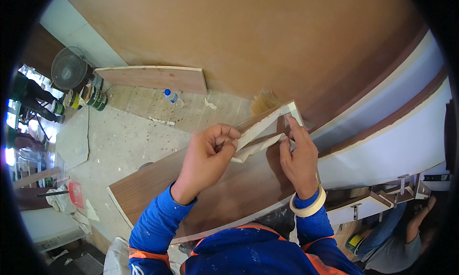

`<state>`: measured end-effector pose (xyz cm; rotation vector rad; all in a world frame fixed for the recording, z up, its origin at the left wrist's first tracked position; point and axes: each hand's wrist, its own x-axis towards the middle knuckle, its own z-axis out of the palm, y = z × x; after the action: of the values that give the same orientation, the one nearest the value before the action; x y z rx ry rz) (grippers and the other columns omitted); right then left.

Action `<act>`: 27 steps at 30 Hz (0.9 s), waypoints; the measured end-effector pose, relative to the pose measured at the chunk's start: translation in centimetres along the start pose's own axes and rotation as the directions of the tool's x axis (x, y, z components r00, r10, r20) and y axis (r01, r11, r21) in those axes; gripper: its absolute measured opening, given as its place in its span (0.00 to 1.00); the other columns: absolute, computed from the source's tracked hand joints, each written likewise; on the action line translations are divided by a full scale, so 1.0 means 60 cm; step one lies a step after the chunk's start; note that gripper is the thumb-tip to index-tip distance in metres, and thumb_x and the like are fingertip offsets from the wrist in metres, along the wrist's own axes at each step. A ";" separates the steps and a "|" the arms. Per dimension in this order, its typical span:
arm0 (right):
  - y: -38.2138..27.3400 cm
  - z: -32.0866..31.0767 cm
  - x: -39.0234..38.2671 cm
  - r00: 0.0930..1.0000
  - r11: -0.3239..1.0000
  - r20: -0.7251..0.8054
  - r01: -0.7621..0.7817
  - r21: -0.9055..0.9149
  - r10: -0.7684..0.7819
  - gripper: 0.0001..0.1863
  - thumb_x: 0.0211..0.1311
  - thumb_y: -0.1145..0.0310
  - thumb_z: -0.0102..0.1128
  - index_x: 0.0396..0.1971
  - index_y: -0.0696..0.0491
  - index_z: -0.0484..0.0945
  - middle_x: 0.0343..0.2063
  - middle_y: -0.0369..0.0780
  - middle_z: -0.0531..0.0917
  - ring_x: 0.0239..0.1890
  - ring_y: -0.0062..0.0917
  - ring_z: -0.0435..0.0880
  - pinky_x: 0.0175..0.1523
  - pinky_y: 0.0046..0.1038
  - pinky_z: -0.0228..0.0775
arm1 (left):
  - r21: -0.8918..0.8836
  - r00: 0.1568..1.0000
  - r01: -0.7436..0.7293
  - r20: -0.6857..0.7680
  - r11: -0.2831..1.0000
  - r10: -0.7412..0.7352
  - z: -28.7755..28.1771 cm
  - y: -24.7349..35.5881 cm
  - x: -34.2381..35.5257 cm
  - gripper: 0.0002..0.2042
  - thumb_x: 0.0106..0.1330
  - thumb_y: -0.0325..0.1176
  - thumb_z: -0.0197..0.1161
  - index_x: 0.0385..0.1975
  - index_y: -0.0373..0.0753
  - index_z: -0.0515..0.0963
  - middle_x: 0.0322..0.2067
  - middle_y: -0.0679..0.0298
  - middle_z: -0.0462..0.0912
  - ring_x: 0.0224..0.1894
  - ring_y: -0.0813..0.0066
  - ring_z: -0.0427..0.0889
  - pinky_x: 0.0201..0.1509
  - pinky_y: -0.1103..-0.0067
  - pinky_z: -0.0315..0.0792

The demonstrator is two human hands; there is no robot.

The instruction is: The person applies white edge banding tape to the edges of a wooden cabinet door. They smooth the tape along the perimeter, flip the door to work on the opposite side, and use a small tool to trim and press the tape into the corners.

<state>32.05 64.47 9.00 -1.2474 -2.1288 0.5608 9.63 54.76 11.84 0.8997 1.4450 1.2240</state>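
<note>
A curved wooden panel (201, 203) with a brown wood-grain face and pale edges lies in front of me. My left hand (210, 158) pinches a crumpled pale strip (253, 151), apparently tape, over the panel. Near the panel's far right corner, my right hand (298, 162) has thumb and fingers on the same strip, index finger along the taped edge. A straighter pale strip (265, 121) runs along that far edge. A roll of cream tape (307, 209) hangs around my right wrist.
A board (148, 79) leans on the far wall, with a bottle (171, 97), paint cans (94, 98) and a fan (68, 67) nearby. Curved white panels (377, 146) stand at the right. A co-worker (392, 246) is at lower right; another person's legs (38, 100) show at far left.
</note>
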 end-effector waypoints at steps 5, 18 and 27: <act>0.012 0.001 0.011 0.999 0.998 0.032 0.018 -0.056 -0.016 0.28 0.67 0.74 0.60 0.68 0.56 0.76 0.39 0.53 0.86 0.39 0.50 0.87 0.45 0.46 0.79 | 0.280 0.993 -0.058 -0.087 0.958 0.085 0.000 -0.022 -0.007 0.09 0.72 0.21 0.59 0.47 0.31 0.83 0.27 0.72 0.81 0.29 0.90 0.72 0.32 0.85 0.66; -0.004 -0.010 0.036 0.980 0.977 0.197 0.037 -0.212 0.005 0.26 0.70 0.70 0.58 0.67 0.50 0.79 0.31 0.51 0.87 0.33 0.49 0.87 0.40 0.48 0.79 | 0.747 0.918 -0.190 -0.095 0.637 0.385 -0.008 -0.034 0.010 0.11 0.64 0.23 0.65 0.42 0.41 0.89 0.31 0.55 0.85 0.29 0.53 0.85 0.35 0.66 0.79; -0.014 -0.005 0.030 0.970 0.979 0.242 0.064 -0.195 -0.015 0.26 0.69 0.72 0.58 0.67 0.49 0.79 0.31 0.50 0.86 0.33 0.50 0.87 0.40 0.47 0.79 | 0.841 0.894 -0.206 -0.047 0.500 0.447 -0.003 -0.046 0.004 0.12 0.62 0.23 0.65 0.43 0.43 0.88 0.32 0.58 0.82 0.30 0.53 0.86 0.34 0.64 0.81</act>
<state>31.01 65.68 10.25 -1.2968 -2.4589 0.5098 9.55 54.37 9.09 1.7845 2.2098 0.8981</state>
